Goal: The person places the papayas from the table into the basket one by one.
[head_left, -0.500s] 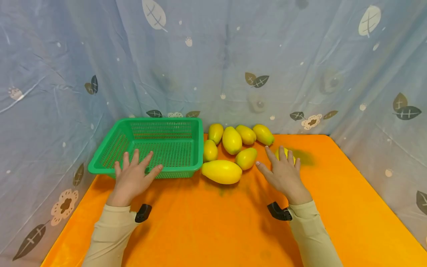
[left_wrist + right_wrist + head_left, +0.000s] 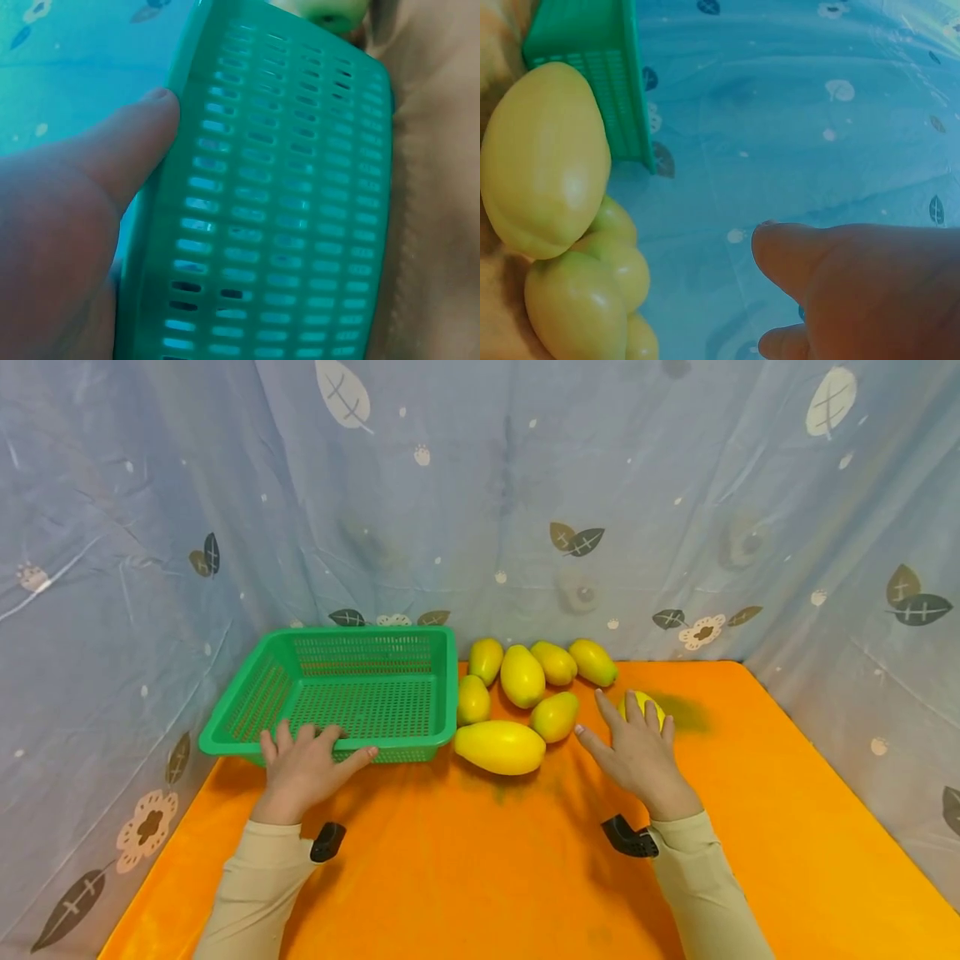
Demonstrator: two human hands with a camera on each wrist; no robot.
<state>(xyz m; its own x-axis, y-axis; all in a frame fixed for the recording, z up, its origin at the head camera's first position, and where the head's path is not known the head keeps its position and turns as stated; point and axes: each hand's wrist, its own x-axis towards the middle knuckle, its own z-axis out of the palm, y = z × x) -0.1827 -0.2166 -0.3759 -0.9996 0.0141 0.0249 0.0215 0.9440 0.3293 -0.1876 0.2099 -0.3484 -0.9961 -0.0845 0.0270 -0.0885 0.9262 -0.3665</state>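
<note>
My left hand (image 2: 303, 777) grips the near rim of an empty green plastic basket (image 2: 405, 744). Its fingers bend over the rim into the basket, and in the left wrist view the thumb (image 2: 142, 139) lies along the rim by the slotted wall (image 2: 262, 187). Over a yellow mango (image 2: 643, 700), which it partly hides, hovers my right hand (image 2: 637, 768) with spread fingers and nothing held. Several more mangoes (image 2: 522, 677) cluster right of the basket. The largest mango (image 2: 500, 747) lies in front, close to the basket's corner; the right wrist view shows it too.
An orange cloth (image 2: 480, 877) covers the table. Patterned blue-grey curtains (image 2: 480, 485) hang behind and along both sides, with the basket and rear mangoes near the back one. A dark stain (image 2: 686, 714) marks the cloth at the right.
My left hand, spread above the basket's near edge before, has drawn back slightly and bent its fingers over the rim. The right hand and the mangoes stay almost the same.
</note>
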